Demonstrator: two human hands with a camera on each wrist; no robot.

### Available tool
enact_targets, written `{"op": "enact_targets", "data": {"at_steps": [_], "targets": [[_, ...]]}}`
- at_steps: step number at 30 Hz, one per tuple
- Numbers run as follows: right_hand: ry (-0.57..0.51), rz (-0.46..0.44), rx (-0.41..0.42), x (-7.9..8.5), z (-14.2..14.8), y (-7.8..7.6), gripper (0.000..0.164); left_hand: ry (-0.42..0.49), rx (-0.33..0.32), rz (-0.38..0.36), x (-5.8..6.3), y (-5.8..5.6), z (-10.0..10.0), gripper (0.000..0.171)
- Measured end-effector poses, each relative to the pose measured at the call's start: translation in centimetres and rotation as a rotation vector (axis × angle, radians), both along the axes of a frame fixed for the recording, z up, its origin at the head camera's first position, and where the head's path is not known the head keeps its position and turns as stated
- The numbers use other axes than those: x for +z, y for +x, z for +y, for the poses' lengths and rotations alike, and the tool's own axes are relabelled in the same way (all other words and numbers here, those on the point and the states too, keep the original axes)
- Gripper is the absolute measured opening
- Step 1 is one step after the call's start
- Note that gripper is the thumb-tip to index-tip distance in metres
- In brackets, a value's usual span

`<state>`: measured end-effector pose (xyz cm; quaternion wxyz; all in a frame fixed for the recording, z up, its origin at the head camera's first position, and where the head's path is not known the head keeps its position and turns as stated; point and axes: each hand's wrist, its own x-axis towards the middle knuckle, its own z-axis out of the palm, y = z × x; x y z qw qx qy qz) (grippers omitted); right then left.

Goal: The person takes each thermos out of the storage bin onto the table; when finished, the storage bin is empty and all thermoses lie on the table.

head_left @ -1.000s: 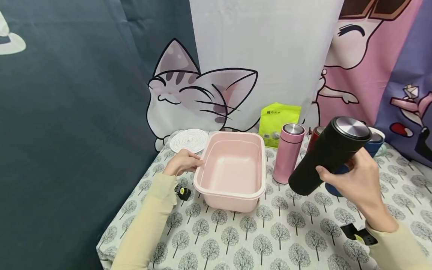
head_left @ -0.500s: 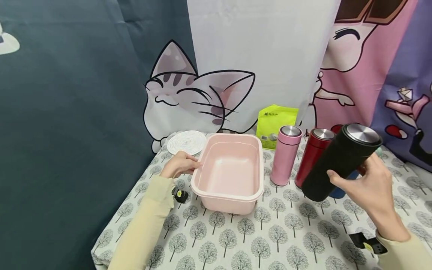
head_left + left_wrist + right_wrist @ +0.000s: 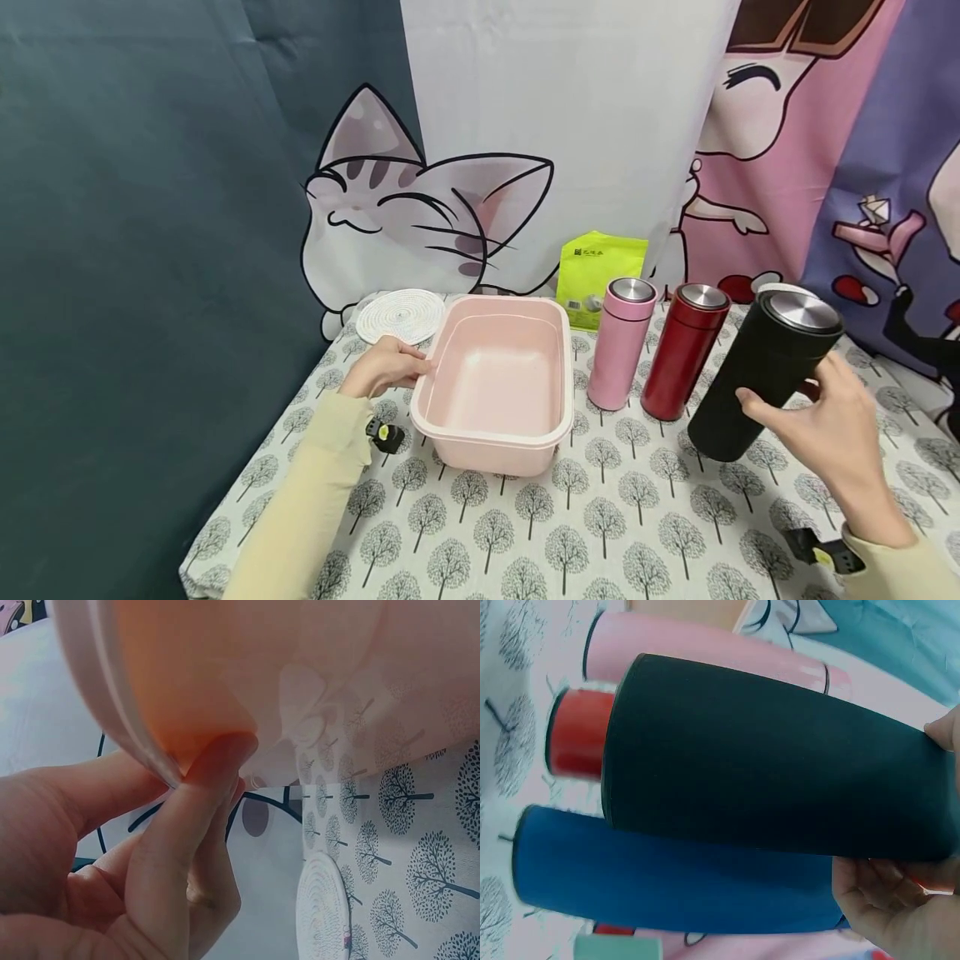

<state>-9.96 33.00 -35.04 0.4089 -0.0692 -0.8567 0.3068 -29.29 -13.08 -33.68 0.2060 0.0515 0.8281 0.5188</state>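
Observation:
My right hand [image 3: 836, 425] grips a matte black thermos [image 3: 761, 379] with a silver lid, thumb on the near side and fingers around the back. The thermos leans, lid to the right, and overlaps the table in the head view. Behind it in the right wrist view lies a blue thermos [image 3: 675, 877], hidden by it in the head view. A red thermos [image 3: 684, 354] and a pink thermos [image 3: 621, 346] stand just left of it. My left hand [image 3: 386, 367] pinches the left rim of a pale pink plastic basin [image 3: 491, 400]; in the left wrist view a finger [image 3: 202, 787] presses under that rim.
A lime-green pouch [image 3: 600, 275] stands behind the pink thermos. One round white woven mat [image 3: 401, 317] lies behind the basin's left side. A mint-green piece [image 3: 619, 949] shows beyond the blue thermos. The tree-print cloth [image 3: 495, 533] covers the table up to cartoon curtains.
The black thermos has moved right and a little lower in my right hand, and stands more upright. That uncovers the red thermos. My left hand stays on the basin rim.

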Motion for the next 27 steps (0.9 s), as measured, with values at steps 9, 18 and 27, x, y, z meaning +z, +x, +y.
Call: {"op": "enact_targets", "data": {"at_steps": [9, 18, 27], "targets": [[-0.058, -0.084, -0.169, -0.9, 3.0, 0.5, 0.056, -0.011, 0.004, -0.014, 0.1, -0.2, 0.1, 0.039], [0.016, -0.138, -0.273, -1.5, 6.1, 0.8, 0.054, -0.017, -0.007, -0.025, -0.2, -0.1, 0.0, 0.045], [-0.008, -0.205, -0.292, -2.5, 8.4, 0.1, 0.056, -0.017, -0.015, -0.009, -0.1, -0.2, 0.1, 0.043]]}}
